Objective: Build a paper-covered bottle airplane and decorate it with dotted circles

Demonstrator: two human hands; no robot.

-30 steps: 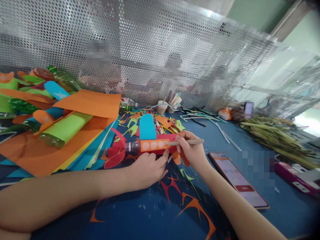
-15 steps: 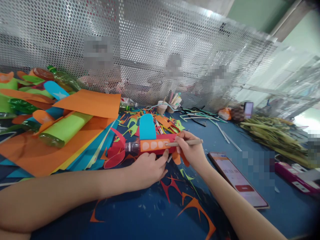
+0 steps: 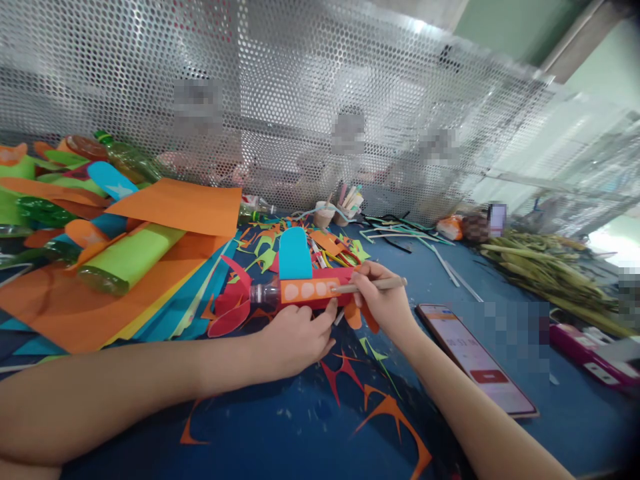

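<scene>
A plastic bottle wrapped in red paper [image 3: 305, 292] lies on its side on the blue table [image 3: 310, 427]. It carries an orange strip with pale circles, a blue paper fin on top and red paper blades at its neck. My left hand [image 3: 295, 337] steadies the bottle from the near side, thumb pressed to its wrap. My right hand [image 3: 383, 297] is closed on a thin wooden stick [image 3: 373, 285], whose tip touches the orange strip.
Orange, green and blue paper sheets with other wrapped bottles [image 3: 125, 260] pile up at left. Paper scraps [image 3: 380, 407] litter the table. A phone [image 3: 475, 357] lies at right, green stalks [image 3: 545, 273] beyond it. A perforated metal screen [image 3: 300, 100] closes the back; small cups of sticks [image 3: 335, 210] stand before it.
</scene>
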